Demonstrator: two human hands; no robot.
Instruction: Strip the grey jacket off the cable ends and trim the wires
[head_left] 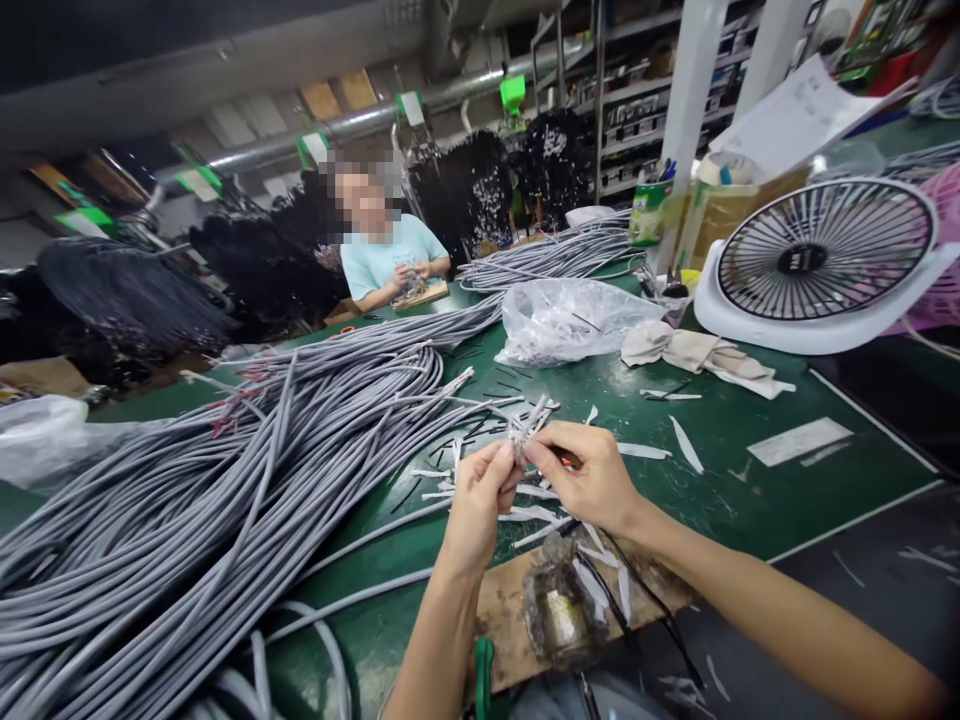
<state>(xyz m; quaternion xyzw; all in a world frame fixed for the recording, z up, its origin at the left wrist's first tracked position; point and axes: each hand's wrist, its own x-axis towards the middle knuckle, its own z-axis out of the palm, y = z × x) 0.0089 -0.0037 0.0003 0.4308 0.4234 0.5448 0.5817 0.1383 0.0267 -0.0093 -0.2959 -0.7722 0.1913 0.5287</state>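
My left hand point(484, 490) pinches the stripped end of a grey cable point(504, 402), where loose whitish strands point(525, 425) fan out. From the other side my right hand point(589, 470) closes its thumb and finger on the same strands. Just below my hands, a wooden board point(510, 600) carries a grimy metal device point(559, 610) with black leads. White strips point(536, 512) and dark offcuts lie scattered under and around my hands. To the left spreads a big bundle of grey cables point(225, 490) on the green table point(720, 500).
A white fan point(806, 260) stands at the right, beside crumpled cloth gloves point(694, 355). A clear plastic bag point(570, 320) lies farther back. Across the table sits another person point(390, 250) handling something small. A green can point(649, 210) holds pens.
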